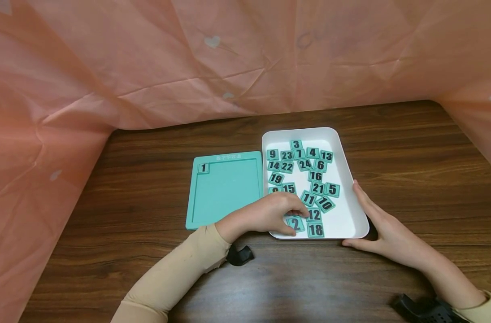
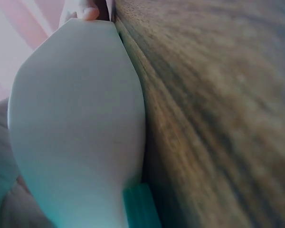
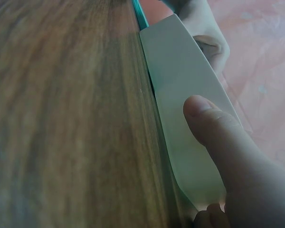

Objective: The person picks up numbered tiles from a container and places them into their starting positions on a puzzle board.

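My left hand [image 1: 283, 208] reaches over the near left part of the white tray [image 1: 352, 224]. Its thumb and fingers are curled around the number 2 tile [image 1: 296, 224], at that tile's edges, partly covering other tiles. The number 12 tile [image 1: 314, 215] and number 18 tile [image 1: 315, 230] lie just right of it. At the tray's near right corner my right hand [image 1: 390, 233] holds the tray from outside, its thumb pressing the wall in the right wrist view. A teal board [image 1: 225, 197] left of the tray bears the number 1 tile [image 1: 203, 168] in its upper left corner.
Several teal number tiles, among them the number 3 tile [image 1: 296, 144] and number 5 tile [image 1: 332, 189], lie scattered face up in the tray. Tray and board stand side by side on a dark wooden table [image 1: 148, 188]. A pink cloth [image 1: 245, 58] hangs behind and at both sides.
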Motion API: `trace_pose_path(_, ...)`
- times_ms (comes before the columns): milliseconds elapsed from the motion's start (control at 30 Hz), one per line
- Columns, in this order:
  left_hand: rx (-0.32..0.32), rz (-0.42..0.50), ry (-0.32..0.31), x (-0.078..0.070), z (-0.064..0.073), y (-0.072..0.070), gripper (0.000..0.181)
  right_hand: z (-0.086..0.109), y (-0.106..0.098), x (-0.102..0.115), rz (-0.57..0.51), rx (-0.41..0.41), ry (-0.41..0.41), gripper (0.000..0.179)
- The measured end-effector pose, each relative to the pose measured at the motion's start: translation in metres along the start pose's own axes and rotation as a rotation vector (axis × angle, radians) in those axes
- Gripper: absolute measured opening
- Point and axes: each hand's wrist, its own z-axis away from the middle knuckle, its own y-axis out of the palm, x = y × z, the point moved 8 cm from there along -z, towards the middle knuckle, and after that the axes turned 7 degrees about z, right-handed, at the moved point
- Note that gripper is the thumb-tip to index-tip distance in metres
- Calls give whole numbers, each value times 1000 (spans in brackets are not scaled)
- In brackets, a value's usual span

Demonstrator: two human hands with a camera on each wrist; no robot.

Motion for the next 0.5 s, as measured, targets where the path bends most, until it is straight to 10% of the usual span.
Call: trace_pose_path(500, 42, -4, 20, -1, 0, 3, 37, 0, 0, 0, -2, -4, -7, 122)
